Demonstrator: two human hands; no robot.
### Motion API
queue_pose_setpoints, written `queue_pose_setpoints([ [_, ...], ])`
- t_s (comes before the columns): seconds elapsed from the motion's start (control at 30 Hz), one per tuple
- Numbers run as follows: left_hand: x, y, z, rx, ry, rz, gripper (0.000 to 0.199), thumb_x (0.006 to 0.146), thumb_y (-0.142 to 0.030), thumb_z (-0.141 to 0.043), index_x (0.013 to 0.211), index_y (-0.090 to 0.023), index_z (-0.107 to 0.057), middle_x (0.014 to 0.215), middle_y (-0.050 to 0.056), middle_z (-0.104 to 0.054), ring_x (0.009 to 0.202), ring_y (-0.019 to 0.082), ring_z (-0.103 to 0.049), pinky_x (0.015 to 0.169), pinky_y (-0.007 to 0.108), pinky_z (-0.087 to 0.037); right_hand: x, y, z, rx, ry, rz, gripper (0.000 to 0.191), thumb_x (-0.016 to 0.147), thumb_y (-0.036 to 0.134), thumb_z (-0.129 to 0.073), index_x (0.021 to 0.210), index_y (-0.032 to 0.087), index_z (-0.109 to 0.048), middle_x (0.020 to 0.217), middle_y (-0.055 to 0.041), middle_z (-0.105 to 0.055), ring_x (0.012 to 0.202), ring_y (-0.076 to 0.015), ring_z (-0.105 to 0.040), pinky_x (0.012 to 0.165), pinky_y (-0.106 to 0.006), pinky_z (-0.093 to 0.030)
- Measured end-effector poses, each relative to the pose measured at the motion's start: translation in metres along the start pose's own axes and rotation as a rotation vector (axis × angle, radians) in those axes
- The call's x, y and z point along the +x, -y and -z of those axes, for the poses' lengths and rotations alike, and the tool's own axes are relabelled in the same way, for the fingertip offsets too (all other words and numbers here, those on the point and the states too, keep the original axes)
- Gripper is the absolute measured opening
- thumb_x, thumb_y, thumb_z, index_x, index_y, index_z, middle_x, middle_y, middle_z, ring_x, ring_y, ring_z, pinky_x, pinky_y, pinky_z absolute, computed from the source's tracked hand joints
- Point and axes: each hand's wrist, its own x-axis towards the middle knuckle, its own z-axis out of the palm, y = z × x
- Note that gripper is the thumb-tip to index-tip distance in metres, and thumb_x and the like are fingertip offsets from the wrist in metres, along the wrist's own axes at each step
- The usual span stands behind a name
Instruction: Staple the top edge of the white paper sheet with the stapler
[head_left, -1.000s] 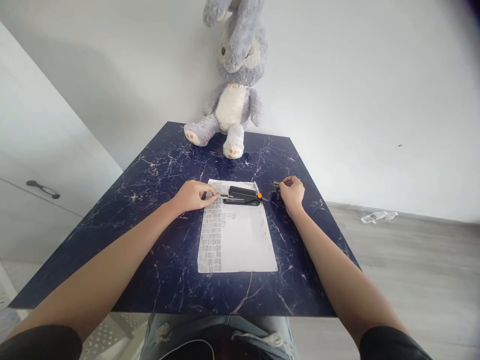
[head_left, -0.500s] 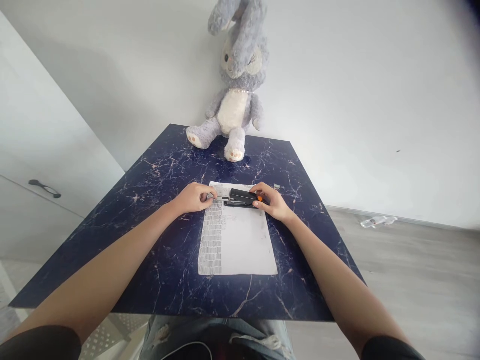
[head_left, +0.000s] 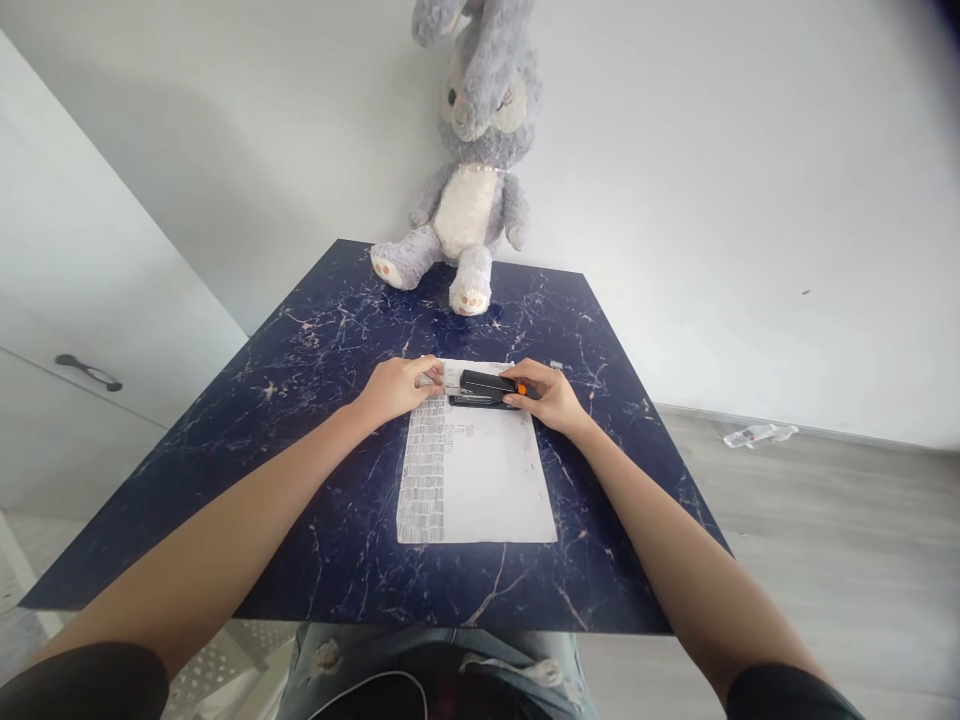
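Observation:
A black stapler [head_left: 484, 383] with an orange part at its rear lies across the upper part of a printed sheet of paper [head_left: 495, 480]. Its top arm is raised a little from the base, and a silver rail shows between them at the front. My right hand [head_left: 551, 398] grips the rear end, fingers over the top and thumb at the near side. My left hand [head_left: 405, 387] is at the stapler's front, its fingers loosely bent and apart, with the fingertips close to the rail's end. Whether they touch it I cannot tell.
The dark blue marbled table [head_left: 337, 560] stands against a wall. A grey plush rabbit [head_left: 469, 215] sits at its far edge. A small metallic piece [head_left: 556, 365] lies beyond my right hand. Clear plastic [head_left: 757, 436] lies on the floor at right; a white cabinet [head_left: 75, 300] stands at left.
The silver rail, which stuck out of the stapler's front in my left fingers, now reaches out less. My left hand has moved slightly right and its fingers have spread. My right hand keeps its grip.

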Motion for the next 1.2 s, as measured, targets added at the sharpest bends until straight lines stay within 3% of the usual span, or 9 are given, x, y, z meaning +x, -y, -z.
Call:
queue_pose_setpoints([
  [0.23, -0.002, -0.032, -0.006, 0.232, 0.038, 0.099, 0.017, 0.088, -0.030, -0.079, 0.103, -0.028, -0.071, 0.103, -0.003, -0.082, 0.080, 0.020, -0.075, 0.074, 0.031, -0.052, 0.001, -0.007, -0.002, 0.060, -0.028, -0.017, 0.040, 0.082, 0.049, -0.086, 0.116, 0.029, -0.080, 0.097, -0.0053, -0.064, 0.087, -0.0213, -0.062, 0.080, -0.039, -0.055],
  [0.43, -0.004, -0.055, -0.016, 0.239, 0.013, 0.060, 0.033, 0.085, -0.041, -0.083, 0.111, -0.025, -0.069, 0.098, 0.002, -0.080, 0.083, 0.024, -0.076, 0.070, 0.032, -0.053, 0.008, -0.002, -0.012, -0.038, -0.037, 0.025, 0.042, 0.080, 0.054, -0.087, 0.111, 0.027, -0.082, 0.086, -0.0031, -0.061, 0.078, -0.0194, -0.056, 0.071, -0.036, -0.048],
  [0.6, -0.004, -0.045, -0.010, 0.034, -0.034, 0.007, 0.050, 0.071, -0.036, -0.095, 0.110, -0.023, -0.066, 0.102, 0.002, -0.078, 0.060, 0.012, -0.063, 0.069, 0.028, -0.053, 0.009, 0.005, -0.016, -0.112, -0.031, 0.045, 0.041, 0.082, 0.053, -0.085, 0.111, 0.025, -0.081, 0.085, -0.0029, -0.064, 0.078, -0.0195, -0.056, 0.072, -0.035, -0.046],
  [0.7, -0.007, -0.036, 0.002, 0.005, -0.037, -0.102, 0.047, 0.074, -0.038, -0.093, 0.109, -0.022, -0.066, 0.101, 0.002, -0.075, 0.065, 0.012, -0.062, 0.070, 0.027, -0.053, 0.007, 0.009, -0.015, -0.145, -0.042, 0.054, 0.038, 0.086, 0.051, -0.082, 0.112, 0.024, -0.080, 0.087, -0.0036, -0.066, 0.081, -0.0205, -0.058, 0.077, -0.037, -0.048],
  [0.8, -0.009, -0.021, 0.018, -0.030, 0.061, -0.167, 0.044, 0.079, -0.042, -0.088, 0.113, -0.022, -0.069, 0.102, 0.004, -0.073, 0.075, 0.014, -0.066, 0.073, 0.028, -0.054, 0.006, 0.011, -0.015, -0.149, -0.050, 0.072, 0.033, 0.088, 0.047, -0.081, 0.113, 0.025, -0.080, 0.087, -0.0035, -0.066, 0.083, -0.0211, -0.059, 0.080, -0.038, -0.049],
  [0.93, -0.009, 0.008, 0.034, -0.180, 0.224, -0.078, 0.036, 0.085, -0.043, -0.083, 0.111, -0.021, -0.074, 0.099, 0.006, -0.078, 0.079, 0.017, -0.072, 0.078, 0.030, -0.058, 0.005, 0.009, -0.016, -0.136, -0.050, 0.075, 0.032, 0.088, 0.045, -0.082, 0.113, 0.025, -0.079, 0.088, -0.0034, -0.066, 0.083, -0.0210, -0.059, 0.081, -0.039, -0.050],
  [1.07, -0.005, 0.019, 0.028, -0.280, 0.243, 0.036, 0.024, 0.085, -0.038, -0.081, 0.103, -0.022, -0.079, 0.089, 0.005, -0.081, 0.084, 0.020, -0.078, 0.086, 0.033, -0.060, 0.006, 0.007, -0.016, -0.129, -0.051, 0.068, 0.033, 0.087, 0.046, -0.082, 0.113, 0.025, -0.080, 0.089, -0.0036, -0.067, 0.083, -0.0212, -0.060, 0.080, -0.039, -0.050],
  [1.2, 0.001, 0.003, 0.009, -0.229, 0.145, 0.032, 0.013, 0.084, -0.026, -0.078, 0.096, -0.021, -0.078, 0.090, 0.004, -0.082, 0.084, 0.020, -0.078, 0.084, 0.032, -0.059, 0.007, 0.007, -0.017, -0.113, -0.068, 0.068, 0.036, 0.085, 0.049, -0.083, 0.111, 0.025, -0.080, 0.086, -0.0036, -0.066, 0.082, -0.0214, -0.059, 0.079, -0.039, -0.051],
])
